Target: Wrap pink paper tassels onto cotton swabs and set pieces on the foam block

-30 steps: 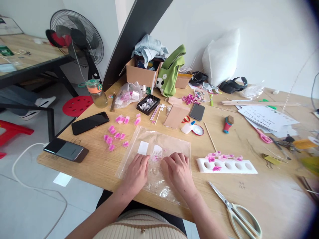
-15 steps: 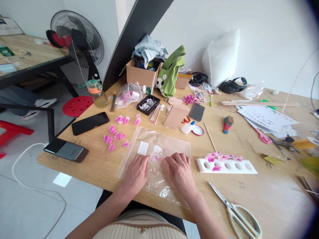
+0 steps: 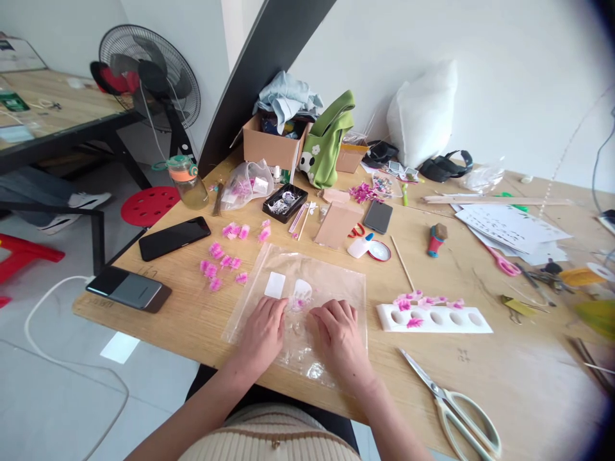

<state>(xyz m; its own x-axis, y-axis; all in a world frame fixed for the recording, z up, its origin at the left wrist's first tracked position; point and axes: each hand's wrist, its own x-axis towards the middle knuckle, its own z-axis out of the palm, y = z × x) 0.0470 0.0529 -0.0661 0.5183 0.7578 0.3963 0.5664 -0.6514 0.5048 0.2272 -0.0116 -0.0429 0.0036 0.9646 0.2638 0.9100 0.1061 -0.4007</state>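
Wooden tabletop (image 3: 480,378) fills the view, and near its near edge lies a clear plastic bag (image 3: 307,275) on which both hands rest palm down, the left hand (image 3: 262,333) and right hand (image 3: 339,333) with fingertips drawn close around a small pink petal piece (image 3: 298,305) (whether either pinches it I cannot tell, the fingers cover it). Two white labels (image 3: 275,285) on the bag show no readable writing, and the printing on the far-right paper sheets (image 3: 512,225) is too small to read. Scissors (image 3: 456,410) at the near right run off the frame, a white mould tray (image 3: 435,318) sits right of the bag, loose pink petals (image 3: 221,262) and two dark phones (image 3: 127,289) lie left.
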